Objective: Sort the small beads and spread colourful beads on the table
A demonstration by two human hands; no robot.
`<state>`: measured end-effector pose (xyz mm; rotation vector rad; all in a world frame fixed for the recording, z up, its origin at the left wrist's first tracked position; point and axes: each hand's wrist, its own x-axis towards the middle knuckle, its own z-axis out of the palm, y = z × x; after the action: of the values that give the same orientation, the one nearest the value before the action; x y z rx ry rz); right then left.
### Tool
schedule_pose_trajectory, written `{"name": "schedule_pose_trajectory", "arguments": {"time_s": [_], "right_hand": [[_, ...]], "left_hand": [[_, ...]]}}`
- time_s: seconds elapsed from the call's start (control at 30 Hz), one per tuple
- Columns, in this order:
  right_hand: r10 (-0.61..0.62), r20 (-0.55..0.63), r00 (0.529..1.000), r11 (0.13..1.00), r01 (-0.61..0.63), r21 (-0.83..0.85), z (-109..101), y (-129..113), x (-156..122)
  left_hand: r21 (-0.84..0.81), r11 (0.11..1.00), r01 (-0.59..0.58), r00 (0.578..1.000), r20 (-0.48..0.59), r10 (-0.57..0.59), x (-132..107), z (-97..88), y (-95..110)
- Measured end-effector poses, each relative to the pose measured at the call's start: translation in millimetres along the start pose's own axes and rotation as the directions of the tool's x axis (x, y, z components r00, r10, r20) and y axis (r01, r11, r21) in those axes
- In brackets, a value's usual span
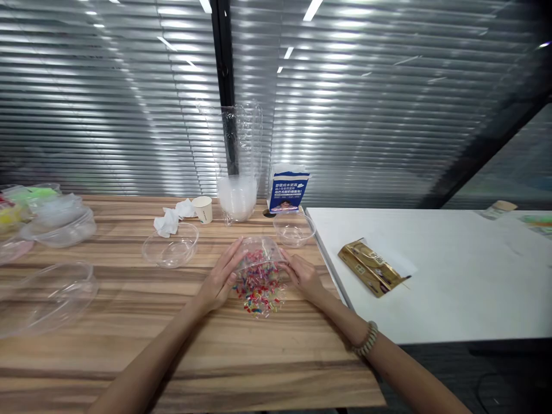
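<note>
Between my two hands a clear plastic bowl point(259, 248) is tipped over toward me, its mouth facing down and forward. Small multicoloured pieces point(260, 296), mostly red with some blue, yellow and clear ones, lie in a heap under and in front of its rim. My left hand point(219, 279) grips the bowl's left side, fingers along the wall. On the right side my right hand point(304, 276) holds the rim, its thumb near the edge. Some pieces still show through the bowl's wall.
Clear bowls point(171, 247) stand left and a clear bowl point(294, 230) behind right. Tissues point(167, 223), a paper cup point(202, 210), stacked bowls point(237, 198) and a blue-white bag point(287, 191) line the back. A gold packet point(373, 267) lies on the white table point(466, 276).
</note>
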<state>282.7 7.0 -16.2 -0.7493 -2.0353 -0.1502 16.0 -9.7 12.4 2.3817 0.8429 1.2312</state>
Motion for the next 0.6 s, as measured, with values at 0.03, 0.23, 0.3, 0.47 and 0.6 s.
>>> {"name": "schedule_pose_trajectory", "arguments": {"time_s": [0.03,0.23,0.3,0.47,0.6], "right_hand": [[-0.006,-0.004,1.000,1.000,0.006,-0.008,0,0,0],[-0.049,-0.047,0.998,0.998,0.047,-0.044,-2,-2,0],[-0.024,-0.046,0.999,0.999,0.022,-0.049,-2,-1,-1],[0.007,-0.087,0.996,0.998,-0.012,-0.054,-2,-1,-2],[0.000,-0.104,0.995,0.999,-0.004,-0.044,-4,-1,-4]], "left_hand": [[0.009,1.000,0.004,1.000,0.012,-0.004,0,-1.3,-1],[0.097,0.993,-0.063,0.996,0.067,0.057,-4,-7.5,-5],[0.115,0.990,-0.079,0.993,0.093,0.069,-4,-8.4,-3],[0.121,0.987,-0.103,0.979,0.186,0.080,-4,-6.6,4],[0.101,0.991,-0.089,0.973,0.220,0.065,-5,-2.6,12]]}}
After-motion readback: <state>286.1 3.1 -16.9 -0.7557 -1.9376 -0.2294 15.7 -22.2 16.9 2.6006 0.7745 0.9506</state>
